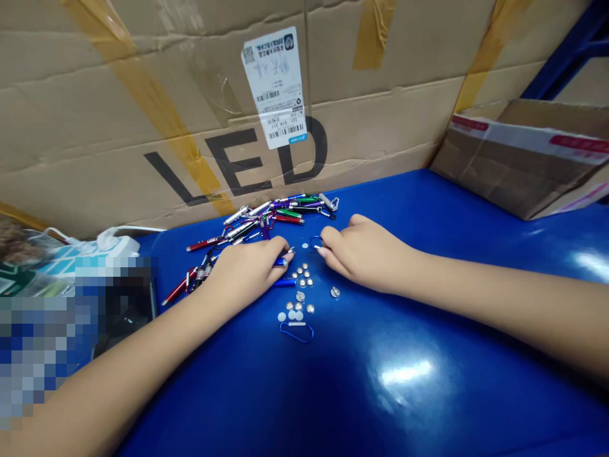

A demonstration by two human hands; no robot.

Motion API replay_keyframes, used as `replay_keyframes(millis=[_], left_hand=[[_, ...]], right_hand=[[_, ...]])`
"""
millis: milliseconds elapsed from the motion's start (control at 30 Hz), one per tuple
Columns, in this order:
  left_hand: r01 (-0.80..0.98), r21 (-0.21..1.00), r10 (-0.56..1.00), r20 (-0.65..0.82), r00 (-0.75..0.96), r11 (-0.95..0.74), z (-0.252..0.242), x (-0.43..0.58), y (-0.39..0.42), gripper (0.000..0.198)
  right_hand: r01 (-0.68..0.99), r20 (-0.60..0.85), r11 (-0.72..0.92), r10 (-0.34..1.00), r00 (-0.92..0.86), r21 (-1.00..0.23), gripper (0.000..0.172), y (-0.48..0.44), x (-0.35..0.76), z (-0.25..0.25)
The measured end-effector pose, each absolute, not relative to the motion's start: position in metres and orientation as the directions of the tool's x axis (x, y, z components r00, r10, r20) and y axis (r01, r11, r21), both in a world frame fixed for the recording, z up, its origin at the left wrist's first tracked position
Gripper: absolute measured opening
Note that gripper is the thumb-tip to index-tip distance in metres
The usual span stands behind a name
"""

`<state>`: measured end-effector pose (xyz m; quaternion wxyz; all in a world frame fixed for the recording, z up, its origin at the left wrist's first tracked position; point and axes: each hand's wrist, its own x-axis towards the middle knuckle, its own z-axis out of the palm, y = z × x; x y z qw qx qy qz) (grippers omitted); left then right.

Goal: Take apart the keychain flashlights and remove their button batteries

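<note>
On a glossy blue table [428, 381], my left hand [245, 270] is closed round a small blue pen-shaped flashlight [281, 260], its silver tip poking out toward the right. My right hand [364, 254] rests just opposite, fingers pinched on a small blue ring [316, 242] at the flashlight's end. Below the hands lie several small silver button cells [301, 279] and a blue carabiner clip [297, 331]. A heap of coloured mini flashlights [266, 219] lies just beyond the hands.
A large cardboard box wall [190, 95] with a white shipping label [276, 86] stands behind the heap. A smaller open carton [528, 158] sits at the right rear. White cloth [111, 244] and a dark object [126, 311] lie at the left.
</note>
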<state>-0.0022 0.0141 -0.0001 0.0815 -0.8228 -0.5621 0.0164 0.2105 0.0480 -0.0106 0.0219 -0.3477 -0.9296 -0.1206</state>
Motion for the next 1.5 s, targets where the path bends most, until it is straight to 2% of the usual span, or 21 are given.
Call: replay_keyframes(millis=[133, 233, 367, 533, 667, 800, 1000, 1233, 1333, 1500], left_hand=[[0.942, 0.066, 0.94, -0.072, 0.332, -0.328, 0.003, -0.006, 0.02, 0.027], [0.936, 0.177, 0.941, -0.096, 0.324, -0.304, 0.002, -0.005, 0.021, 0.027], [0.915, 0.266, 0.938, -0.085, 0.335, -0.303, -0.001, -0.006, 0.022, 0.027], [0.871, 0.354, 0.928, -0.026, 0.371, -0.339, -0.004, -0.009, 0.023, 0.026], [0.837, 0.361, 0.907, 0.073, 0.415, -0.412, -0.008, -0.012, 0.025, 0.023], [0.841, 0.322, 0.9, 0.118, 0.419, -0.434, -0.009, -0.014, 0.025, 0.025], [0.869, 0.277, 0.912, 0.111, 0.394, -0.409, -0.008, -0.011, 0.021, 0.026], [0.876, 0.264, 0.915, 0.128, 0.383, -0.404, -0.009, -0.009, 0.018, 0.025], [0.874, 0.27, 0.914, 0.118, 0.387, -0.405, -0.008, -0.009, 0.018, 0.024], [0.87, 0.273, 0.912, 0.116, 0.394, -0.411, -0.006, -0.008, 0.017, 0.025]], right_hand=[[0.578, 0.131, 0.758, 0.568, -0.813, 0.302, 0.037, 0.052, 0.215, -0.015], [0.537, 0.132, 0.79, 0.524, -0.842, 0.296, 0.034, 0.054, 0.217, -0.016], [0.494, 0.161, 0.847, 0.469, -0.868, 0.198, 0.033, 0.059, 0.219, -0.02], [0.514, 0.182, 0.858, 0.505, -0.844, 0.0, 0.035, 0.062, 0.22, -0.021], [0.509, 0.186, 0.837, 0.542, -0.819, -0.2, 0.033, 0.061, 0.22, -0.022], [0.486, 0.218, 0.813, 0.563, -0.798, -0.322, 0.033, 0.062, 0.22, -0.026], [0.47, 0.256, 0.794, 0.581, -0.772, -0.385, 0.032, 0.063, 0.22, -0.028], [0.548, 0.241, 0.717, 0.677, -0.696, -0.431, 0.006, 0.063, 0.22, -0.029], [0.543, 0.236, 0.715, 0.675, -0.699, -0.44, 0.011, 0.064, 0.221, -0.03], [0.502, 0.244, 0.731, 0.649, -0.72, -0.463, 0.009, 0.063, 0.221, -0.028]])
